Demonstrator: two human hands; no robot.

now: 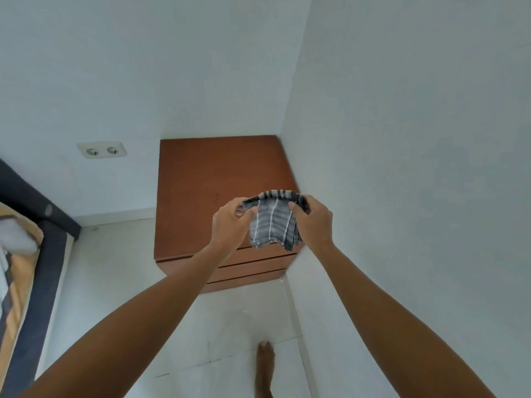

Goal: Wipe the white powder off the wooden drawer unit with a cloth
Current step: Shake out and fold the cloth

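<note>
Overhead, looking down along two bare forearms. Left hand [230, 222] and right hand [311, 222] raised side by side, each with fingers and thumb curled, pinching an upper corner of a grey striped cloth [273, 222]. Cloth hanging folded between and just below both hands, in the air, not touching anything. Beneath and beyond the hands, a wooden drawer unit [212, 182], tucked into the corner of pale walls, drawer fronts showing just under the cloth. No white powder plainly visible on its brown top; too faint to tell. Cloth likely light, soft and floppy, prone to bunching: best bundled into a pad under one palm, or held by its folded edge. Down and to the right, a bare foot [265, 366] on a pale tiled floor [115, 282]. Far left of the left hand, a double wall socket [102, 150] and a bed edge [34, 214].
</note>
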